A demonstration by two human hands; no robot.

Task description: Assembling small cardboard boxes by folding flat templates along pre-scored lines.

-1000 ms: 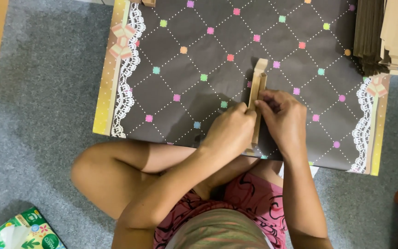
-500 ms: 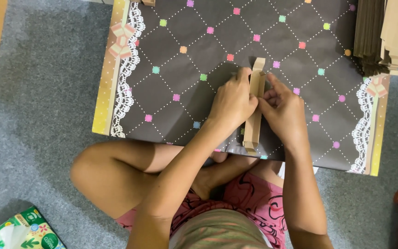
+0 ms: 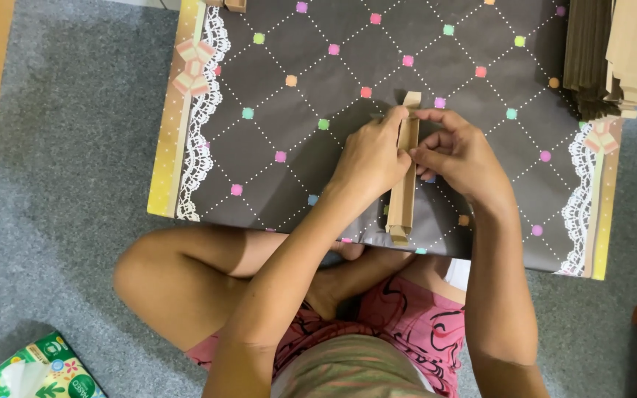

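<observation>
Since the earlier frame, we note both hands shifted up the folded cardboard strip (image 3: 404, 173). Left hand (image 3: 366, 158) and right hand (image 3: 460, 155) grip it, clamped, on the patterned counter (image 3: 274, 140).

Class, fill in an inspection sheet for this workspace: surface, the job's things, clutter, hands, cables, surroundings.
Surface: dark low table with coloured squares and lace-print edges.
Job's things: long folded cardboard strip lying on the table.
Clutter: stack of brown cardboard pieces at the far right corner.
Hands: left hand and right hand both pinch the strip.
Cables: nothing seen.
Surroundings: grey carpet; tissue box near left.
</observation>
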